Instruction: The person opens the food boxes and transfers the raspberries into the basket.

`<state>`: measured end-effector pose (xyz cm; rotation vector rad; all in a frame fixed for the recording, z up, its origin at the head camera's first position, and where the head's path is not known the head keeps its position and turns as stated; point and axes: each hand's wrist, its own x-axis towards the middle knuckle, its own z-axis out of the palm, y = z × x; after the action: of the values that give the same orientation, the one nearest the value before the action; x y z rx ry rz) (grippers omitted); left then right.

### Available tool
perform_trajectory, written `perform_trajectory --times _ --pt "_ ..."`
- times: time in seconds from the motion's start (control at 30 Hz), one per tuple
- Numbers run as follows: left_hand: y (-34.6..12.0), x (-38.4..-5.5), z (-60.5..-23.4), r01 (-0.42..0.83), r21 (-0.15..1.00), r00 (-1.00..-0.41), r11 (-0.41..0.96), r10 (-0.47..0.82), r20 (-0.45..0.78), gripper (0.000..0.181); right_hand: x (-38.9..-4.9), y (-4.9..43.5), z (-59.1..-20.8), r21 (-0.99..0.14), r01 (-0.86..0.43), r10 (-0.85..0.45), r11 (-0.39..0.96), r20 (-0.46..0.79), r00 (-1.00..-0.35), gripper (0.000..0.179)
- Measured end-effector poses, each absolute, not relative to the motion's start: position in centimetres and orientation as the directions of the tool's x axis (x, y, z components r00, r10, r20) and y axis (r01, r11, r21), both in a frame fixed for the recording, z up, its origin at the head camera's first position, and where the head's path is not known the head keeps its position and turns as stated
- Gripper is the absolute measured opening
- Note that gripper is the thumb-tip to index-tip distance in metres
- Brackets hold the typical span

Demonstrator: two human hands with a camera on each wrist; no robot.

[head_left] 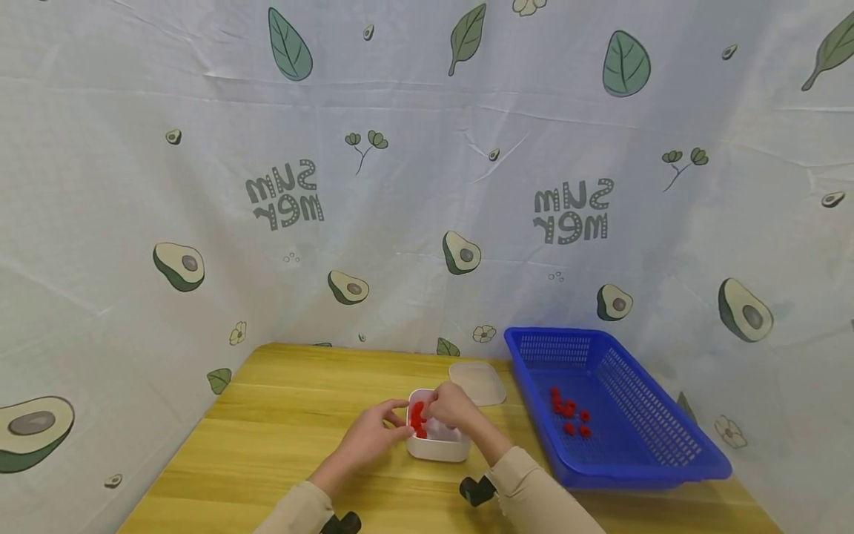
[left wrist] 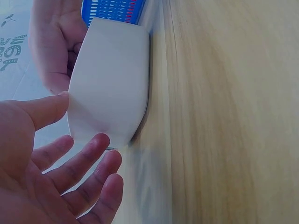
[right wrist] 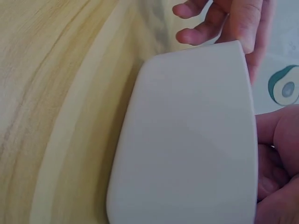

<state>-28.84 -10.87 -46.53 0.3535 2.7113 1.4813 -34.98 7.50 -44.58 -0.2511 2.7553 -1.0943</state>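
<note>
A white, open-topped box with rounded corners stands on the wooden table. Small red berry-like pieces form a row along its left side. My left hand is at the box's left, its fingers loosely spread; in the left wrist view the thumb touches the rim and the fingertips lie along the near corner. My right hand reaches over the right rim with curled fingers, its fingertips down beside the red pieces. The box wall hides those fingertips in both wrist views, and I cannot tell whether they pinch a piece.
A blue plastic basket stands at the right with several more red pieces on its floor. Behind the box lies a flat translucent lid. A printed cloth hangs along the table's back edge.
</note>
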Motion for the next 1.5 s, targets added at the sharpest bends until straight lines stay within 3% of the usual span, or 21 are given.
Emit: perform_trajectory --times 0.7,1.03,1.5 --pt "-10.9 -29.0 -46.7 0.173 0.831 -0.975 0.529 0.213 0.067 0.053 -34.4 9.8 -40.4 -0.748 -0.085 -0.217 0.658 -0.081 -0.973 0.010" --pt "-10.8 -28.9 -46.8 0.182 0.831 -0.974 0.525 0.213 0.079 0.050 -34.8 12.6 -38.3 -0.838 -0.008 -0.192 0.545 -0.115 -0.975 0.017" --pt "-10.9 -29.2 -47.0 0.181 0.836 -0.973 0.518 0.216 0.077 0.051 -35.6 17.2 -37.2 -0.847 -0.007 -0.150 0.532 -0.086 -0.985 0.020"
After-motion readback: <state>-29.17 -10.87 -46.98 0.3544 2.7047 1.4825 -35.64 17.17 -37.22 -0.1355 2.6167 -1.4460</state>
